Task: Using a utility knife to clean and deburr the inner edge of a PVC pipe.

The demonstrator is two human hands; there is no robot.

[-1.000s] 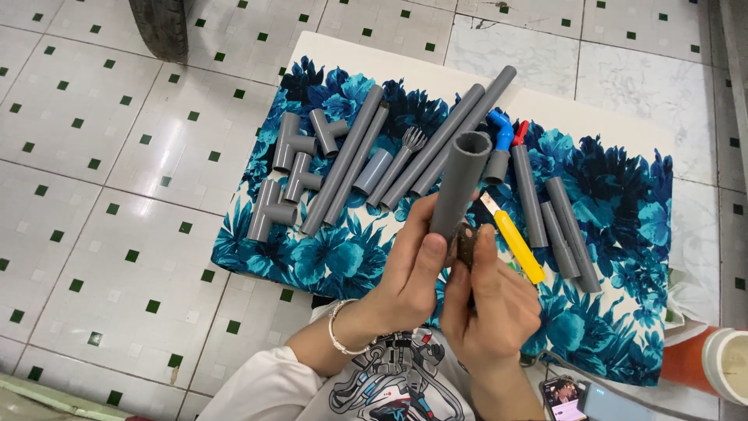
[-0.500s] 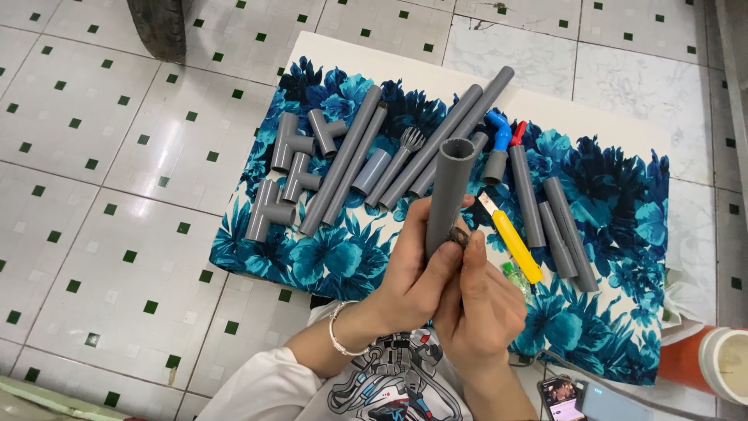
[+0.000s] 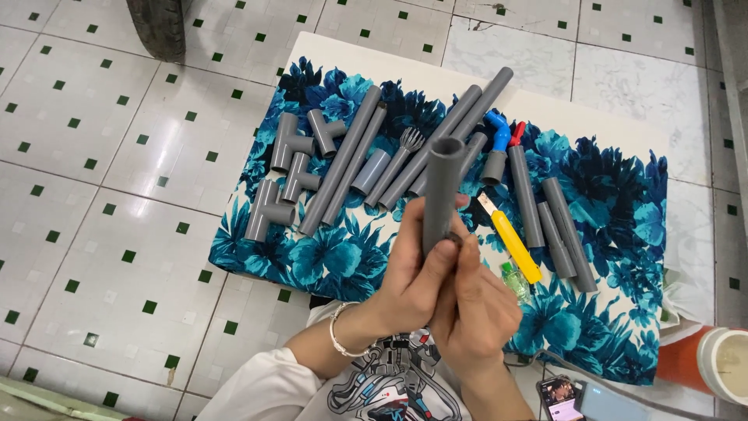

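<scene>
We've got both forearms coming up from the bottom edge, wrists bent so the palms face each other, and both hands meet around one short grey plastic pipe (image 3: 442,191). The left hand (image 3: 413,269), the one with the thin bracelet (image 3: 336,334) on its wrist, is wrapped round the pipe's lower part, fingers curled shut on it and thumb pressed up against its side. The right hand (image 3: 477,308) sits just beside and a bit below, fingers folded in, thumb and fingertips pinched at the pipe's bottom end where a small dark ring-shaped bit shows; we can't tell what that bit is. So both hands are closed and clamped on the same pipe, touching each other.

The pipe stands nearly upright, open end toward the camera, held above the blue flower-print cloth (image 3: 615,210) that covers the tabletop.

Taking the held pipe as our landmark: left of it lie three grey T-shaped pipe fittings (image 3: 290,175) and two long grey pipes (image 3: 343,164) side by side. Right behind it are more long grey pipes (image 3: 475,105) running diagonally, plus a small grey strainer-like cap (image 3: 411,140). Just right of it lies a yellow utility knife (image 3: 516,245), with a small green bottle (image 3: 514,279) near the knife's end. Further right are three short grey pipe pieces (image 3: 557,226), and a blue elbow piece (image 3: 497,125) next to something red.
</scene>
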